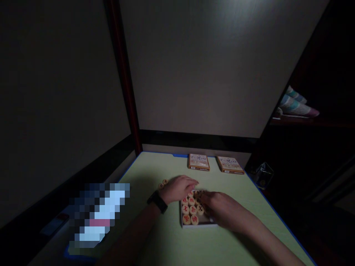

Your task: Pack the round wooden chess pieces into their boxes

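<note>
A shallow white-edged box [182, 218] lies on the green table, partly filled with round wooden pieces. Red-marked pieces [193, 210] stand in columns on its left side; black-marked ones [200, 209] are in the middle. My left hand [180, 187], with a dark watch at the wrist, is over the box's far left edge; what its fingers hold, if anything, is hidden. Inside the box's right part, my right hand [219, 207] has its fingers bent together at the black-marked pieces, and its grasp is too dark to make out. Two loose pieces [163, 184] lie left of my left hand.
Two flat printed boxes [199, 162] [230, 165] lie at the table's far edge, by the wall. A pixelated bright area [102, 218] covers the left edge, near a phone-like object [54, 224]. Shelves with folded cloth [298, 103] stand at the right.
</note>
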{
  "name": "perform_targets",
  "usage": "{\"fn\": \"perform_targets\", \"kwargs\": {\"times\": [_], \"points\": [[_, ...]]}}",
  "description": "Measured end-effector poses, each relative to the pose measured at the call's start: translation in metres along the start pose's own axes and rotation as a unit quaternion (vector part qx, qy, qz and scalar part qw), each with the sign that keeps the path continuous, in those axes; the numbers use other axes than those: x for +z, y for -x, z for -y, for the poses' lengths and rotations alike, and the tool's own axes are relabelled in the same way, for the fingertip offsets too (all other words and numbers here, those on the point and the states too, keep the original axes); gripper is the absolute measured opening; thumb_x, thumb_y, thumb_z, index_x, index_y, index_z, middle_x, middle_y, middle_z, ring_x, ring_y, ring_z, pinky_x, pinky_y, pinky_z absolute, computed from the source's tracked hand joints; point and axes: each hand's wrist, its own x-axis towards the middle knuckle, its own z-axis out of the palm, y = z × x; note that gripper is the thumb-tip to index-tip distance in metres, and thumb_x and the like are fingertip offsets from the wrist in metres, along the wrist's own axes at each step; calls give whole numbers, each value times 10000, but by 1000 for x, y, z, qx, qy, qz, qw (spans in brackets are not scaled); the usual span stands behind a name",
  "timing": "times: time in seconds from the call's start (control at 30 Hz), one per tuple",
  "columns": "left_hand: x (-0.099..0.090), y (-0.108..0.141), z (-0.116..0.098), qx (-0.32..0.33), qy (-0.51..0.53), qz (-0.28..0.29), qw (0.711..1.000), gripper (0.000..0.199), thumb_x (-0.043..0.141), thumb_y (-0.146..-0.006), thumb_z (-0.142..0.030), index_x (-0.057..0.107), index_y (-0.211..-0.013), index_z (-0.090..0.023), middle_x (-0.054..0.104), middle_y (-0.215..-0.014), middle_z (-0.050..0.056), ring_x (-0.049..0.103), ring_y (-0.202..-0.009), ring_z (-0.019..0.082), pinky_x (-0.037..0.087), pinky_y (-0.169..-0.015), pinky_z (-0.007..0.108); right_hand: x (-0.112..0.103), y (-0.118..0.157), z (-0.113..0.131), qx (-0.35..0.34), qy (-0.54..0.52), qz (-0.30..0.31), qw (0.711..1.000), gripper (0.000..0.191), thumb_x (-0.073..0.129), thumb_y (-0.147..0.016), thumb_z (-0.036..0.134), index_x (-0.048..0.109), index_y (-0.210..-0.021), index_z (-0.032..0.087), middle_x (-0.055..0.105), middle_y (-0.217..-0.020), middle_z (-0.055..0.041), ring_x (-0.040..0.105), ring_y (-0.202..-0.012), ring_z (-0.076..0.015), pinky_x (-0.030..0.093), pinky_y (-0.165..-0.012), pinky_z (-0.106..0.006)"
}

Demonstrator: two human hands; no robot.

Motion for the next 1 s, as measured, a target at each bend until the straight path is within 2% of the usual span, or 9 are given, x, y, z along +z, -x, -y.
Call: {"fn": "perform_targets", "kwargs": {"times": [0.1,0.17,0.27,0.43,0.5,0.63,0.77,0.87,1.0], "points": [[-1,-3,-4,-20,-12,-17,1000,306,442,-940,-233,695,-1113,-218,713,-1139,47,627,-1063,189,443,-971,308,-9,-1,-5,10,-75,-18,997,241,522,-708,20,616,-857,184,668,-797,-27,586,-688,-149,370,-609,-233],[-4,-5,-6,-49,-32,-35,998,312,426,-943,-227,698,-1092,-195,713,-1121,67,629,-1040,197,450,-950,311,-11,-5,-14,31,-116,-77,990,218,502,-749,28,626,-843,181,661,-783,-23,582,-697,-145,394,-634,-231],[-17,-6,-5,-92,-94,-50,990,331,391,-950,-220,703,-1049,-169,718,-1057,95,629,-992,209,451,-918,319,-3,-17,-33,49,-137,-172,974,215,483,-852,105,667,-944,164,675,-923,-80,610,-830,-183,450,-747,-281],[-49,4,10,-151,-195,9,969,269,453,-896,-194,719,-880,-165,711,-932,94,626,-918,213,439,-861,311,23,-42,-60,19,-158,-150,976,350,487,-917,192,634,-1235,179,618,-1075,-116,605,-968,-208,477,-872,-341],[-60,12,20,-157,-180,41,970,227,503,-867,-231,724,-853,-180,713,-896,70,626,-874,201,442,-808,286,29,-52,-66,14,-148,-130,980,340,503,-921,207,649,-1227,189,613,-1051,-110,606,-966,-206,475,-888,-338],[-72,25,40,-150,-137,48,978,232,580,-823,-341,730,-919,-191,714,-931,52,624,-870,185,440,-792,257,31,-62,-69,14,-103,-91,990,214,586,-868,186,723,-1032,170,626,-962,-95,610,-906,-196,471,-832,-288],[-69,26,45,-138,-128,60,980,328,667,-760,-376,712,-1021,-182,701,-990,64,622,-924,199,440,-835,266,29,-59,-71,38,-68,-83,994,186,537,-857,118,706,-929,141,630,-898,-95,600,-828,-191,458,-776,-286],[-58,22,38,-142,-149,44,978,302,641,-795,-370,712,-1009,-169,699,-982,81,622,-916,205,442,-828,278,24,-52,-74,52,-71,-116,989,223,478,-887,135,689,-958,127,627,-967,-123,597,-856,-199,457,-793,-303],[-48,19,28,-118,-167,36,978,254,628,-813,-356,703,-973,-174,690,-966,76,614,-920,204,437,-823,281,10,-35,-72,41,-179,-151,971,193,505,-874,190,665,-966,133,630,-950,-102,599,-791,-181,482,-717,-289]]}}
